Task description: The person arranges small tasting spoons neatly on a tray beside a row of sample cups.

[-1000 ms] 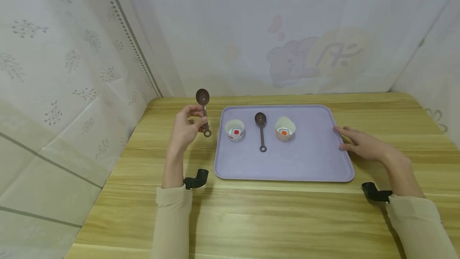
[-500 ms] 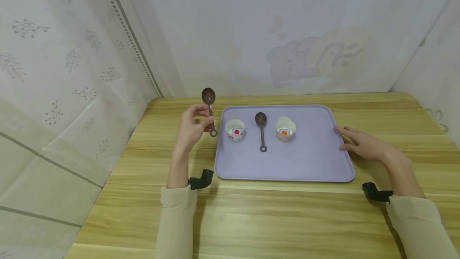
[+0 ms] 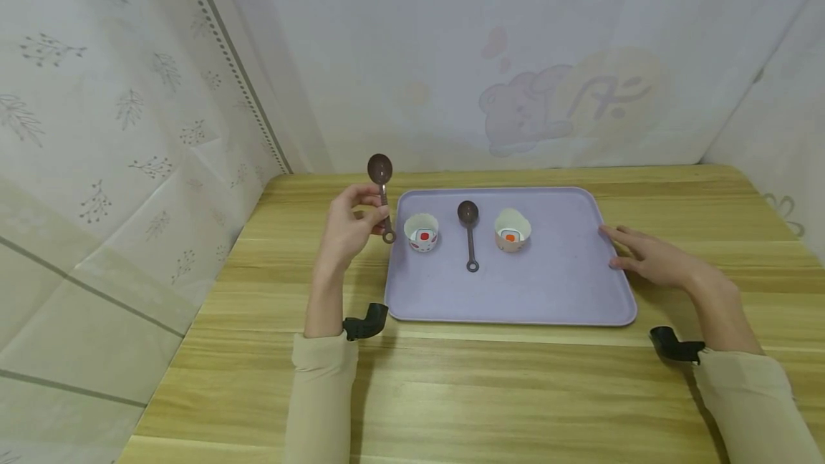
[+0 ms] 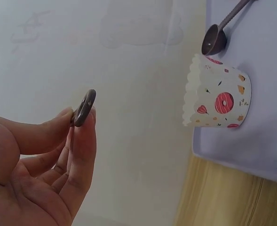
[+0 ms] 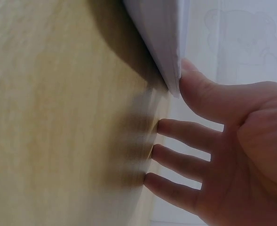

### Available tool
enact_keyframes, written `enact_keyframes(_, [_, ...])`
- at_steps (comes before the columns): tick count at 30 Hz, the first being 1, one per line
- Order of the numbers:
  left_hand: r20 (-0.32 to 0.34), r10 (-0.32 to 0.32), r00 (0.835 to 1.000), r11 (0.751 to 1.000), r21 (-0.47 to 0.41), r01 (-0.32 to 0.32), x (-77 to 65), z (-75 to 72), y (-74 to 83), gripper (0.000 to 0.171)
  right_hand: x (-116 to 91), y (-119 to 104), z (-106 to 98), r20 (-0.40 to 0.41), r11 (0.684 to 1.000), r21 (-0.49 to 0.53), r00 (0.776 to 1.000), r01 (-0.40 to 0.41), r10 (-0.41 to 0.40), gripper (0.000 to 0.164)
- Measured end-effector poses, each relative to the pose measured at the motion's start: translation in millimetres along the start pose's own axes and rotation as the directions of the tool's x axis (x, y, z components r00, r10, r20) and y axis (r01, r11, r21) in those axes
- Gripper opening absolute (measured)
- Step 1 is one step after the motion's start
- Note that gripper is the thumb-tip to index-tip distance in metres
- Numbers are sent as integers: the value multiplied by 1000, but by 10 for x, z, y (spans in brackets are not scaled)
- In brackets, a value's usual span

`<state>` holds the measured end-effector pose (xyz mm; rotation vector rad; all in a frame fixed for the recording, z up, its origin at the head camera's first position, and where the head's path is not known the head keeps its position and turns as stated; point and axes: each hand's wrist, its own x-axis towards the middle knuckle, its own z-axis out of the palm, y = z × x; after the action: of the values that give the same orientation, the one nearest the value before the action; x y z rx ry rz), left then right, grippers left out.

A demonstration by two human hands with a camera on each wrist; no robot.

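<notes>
Brown spoon (image 3: pixel 382 192) stands upright, pinched in the left grip (image 3: pixel 348 231) just left of the cup (image 3: pixel 422 232); right grip (image 3: pixel 647 258) flat, touching the tray (image 3: pixel 548 292).

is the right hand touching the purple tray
Touching. In the right wrist view the thumb of the right hand presses against the edge of the purple tray; the head view shows the fingers at its right rim.

You are working in a makeshift recording booth, not a lived-in room: pale printed cloths (image 3: pixel 451 56) with leaf sprigs and a cartoon bear hang close round a bare wood-grain table (image 3: pixel 490 392) that bears only a lilac tray (image 3: pixel 554 292).
</notes>
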<state>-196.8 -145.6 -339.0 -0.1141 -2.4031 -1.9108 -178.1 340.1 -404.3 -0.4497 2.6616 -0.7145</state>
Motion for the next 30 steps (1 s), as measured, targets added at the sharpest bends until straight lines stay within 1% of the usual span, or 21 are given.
enact_keyframes(10, [15,15,1000,999,-36,-14,-8,119,80,34,-2,0,-3,-5,1000,-11,1000,5,-6,69])
enact_keyframes(21, [34,19,999,1000,-11,-18,-7,210,104,33,1,-17,-9,-3,1000,-12,1000,4,-5,69])
enact_keyframes(30, [43,20,999,1000,-10,-20,-12,267,119,33,4,-9,-12,1,1000,-4,1000,7,-7,69])
